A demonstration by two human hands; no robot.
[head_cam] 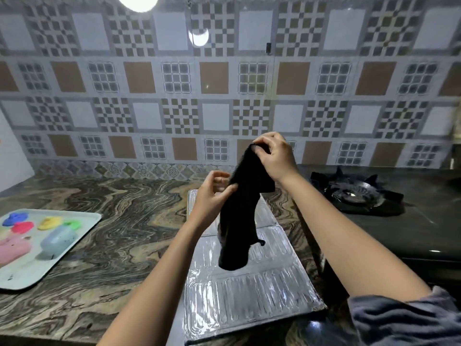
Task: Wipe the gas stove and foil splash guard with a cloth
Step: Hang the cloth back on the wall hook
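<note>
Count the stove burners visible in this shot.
1. A single black gas burner with its pan support sits on the black gas stove at the right, past the right forearm. The stove runs out of frame, so others may be hidden.

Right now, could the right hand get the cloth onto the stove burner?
Probably yes. The right hand pinches the black cloth in mid-air, and nothing stands between it and the burner to its right.

A black cloth (239, 216) is hanging over a silver ribbed foil splash guard (249, 290) on a brown-and-cream swirled countertop (119, 221). At nine o'clock a pale tray (82, 221) is showing blue, red, yellow, green and pink shapes, perhaps plastic; at two o'clock the black gas stove (359, 193) is gleaming under brown, grey and white checked wall tiles (214, 78).
</note>
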